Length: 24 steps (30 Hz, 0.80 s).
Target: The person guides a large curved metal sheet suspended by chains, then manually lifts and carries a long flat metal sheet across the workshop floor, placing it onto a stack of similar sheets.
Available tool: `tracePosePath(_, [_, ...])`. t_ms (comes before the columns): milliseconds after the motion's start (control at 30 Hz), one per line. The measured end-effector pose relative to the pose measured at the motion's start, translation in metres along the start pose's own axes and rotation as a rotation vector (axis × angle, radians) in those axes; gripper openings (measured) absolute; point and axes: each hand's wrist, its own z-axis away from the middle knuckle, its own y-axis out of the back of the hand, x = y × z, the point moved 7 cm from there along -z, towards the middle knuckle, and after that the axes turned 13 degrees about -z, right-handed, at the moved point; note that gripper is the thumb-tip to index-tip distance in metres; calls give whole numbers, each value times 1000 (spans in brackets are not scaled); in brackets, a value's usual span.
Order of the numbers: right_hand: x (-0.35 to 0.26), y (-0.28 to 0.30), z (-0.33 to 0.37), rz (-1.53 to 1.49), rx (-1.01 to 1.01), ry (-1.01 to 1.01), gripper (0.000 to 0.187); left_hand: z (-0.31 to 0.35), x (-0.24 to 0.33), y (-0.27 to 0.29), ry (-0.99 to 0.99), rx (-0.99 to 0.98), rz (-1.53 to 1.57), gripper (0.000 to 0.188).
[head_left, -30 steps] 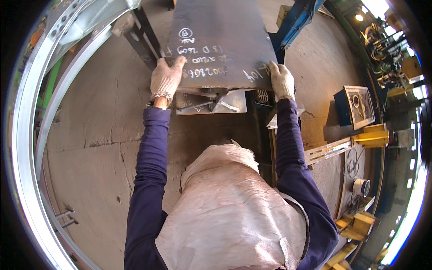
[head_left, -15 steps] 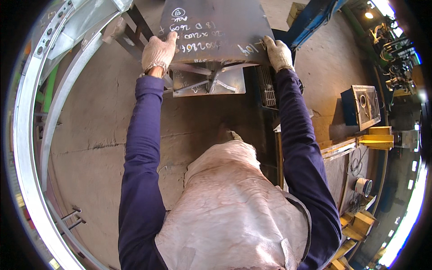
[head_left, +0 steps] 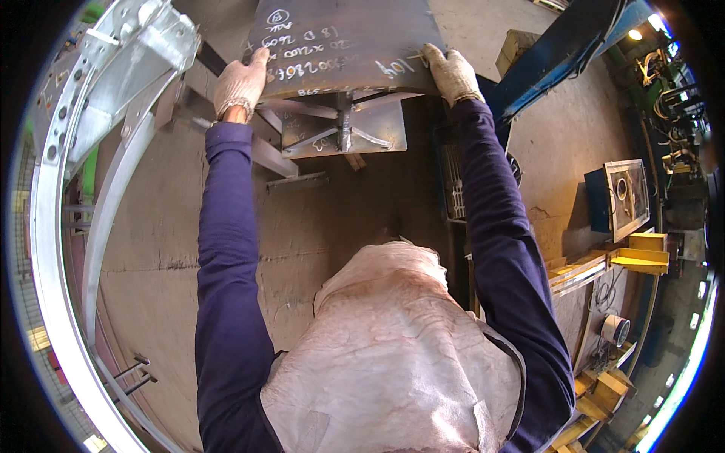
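Note:
A dark steel plate (head_left: 343,49) with chalk writing on it lies at the top middle, its near edge toward me. My left hand (head_left: 240,87), in a pale knit glove, is closed on its left edge with the thumb on top. On the right edge my right hand (head_left: 455,75), gloved alike, grips near the corner. The fingers under the plate are hidden on both sides. Below the near edge shows a support with crossing steel ribs and a flat base plate (head_left: 377,124).
A large curved grey steel frame (head_left: 47,226) runs along the left. Steel legs (head_left: 276,158) stand beside the plate. At the right are a blue beam (head_left: 563,64), a blue box with a framed front (head_left: 628,198), yellow blocks (head_left: 642,253) and a white cylindrical container (head_left: 615,330).
The plate and both hands sit slightly further left and up in the picture. More of the steel legs at left has come into view. Both hands keep hold of the plate.

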Motion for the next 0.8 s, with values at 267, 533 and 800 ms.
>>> tracePosePath(267, [6, -22, -17, 38, -87, -33, 87, -12, -15, -29, 33, 14, 16, 95])
tracePosePath(533, [29, -54, -38, -57, -147, -129, 78, -16, -20, -45, 86, -51, -42, 90])
tracePosePath(800, [33, -61, -78, -65, -207, -76, 76, -38, 10, -49, 67, -12, 82, 67])
